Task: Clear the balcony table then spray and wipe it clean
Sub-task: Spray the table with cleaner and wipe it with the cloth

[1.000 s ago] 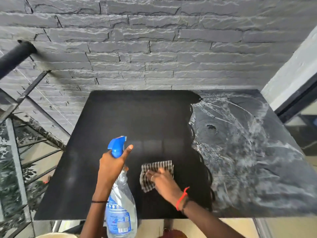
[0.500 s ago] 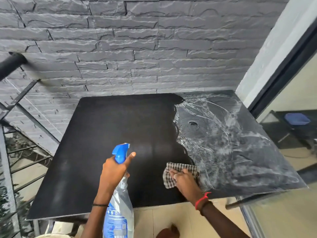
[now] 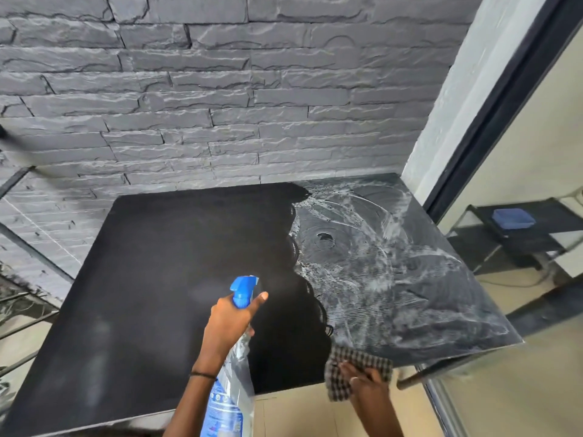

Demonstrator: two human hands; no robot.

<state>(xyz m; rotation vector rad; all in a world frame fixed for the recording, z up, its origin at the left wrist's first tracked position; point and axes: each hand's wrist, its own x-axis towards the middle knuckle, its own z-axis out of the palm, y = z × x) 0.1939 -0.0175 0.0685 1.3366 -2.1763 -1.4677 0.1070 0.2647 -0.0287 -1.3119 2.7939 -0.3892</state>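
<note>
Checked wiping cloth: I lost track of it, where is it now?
In the head view, lower right: the brown-and-white checked cloth lies under the right hand at the black table's near edge.

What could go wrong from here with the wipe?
1. The checkered cloth under the right hand sits at the near edge of the table, partly past it, so it may slip off.
2. White foam streaks cover the right side and may dry into residue.
3. The left hand holds the spray bottle over the table, and a stray squeeze could wet the dark part.
</note>
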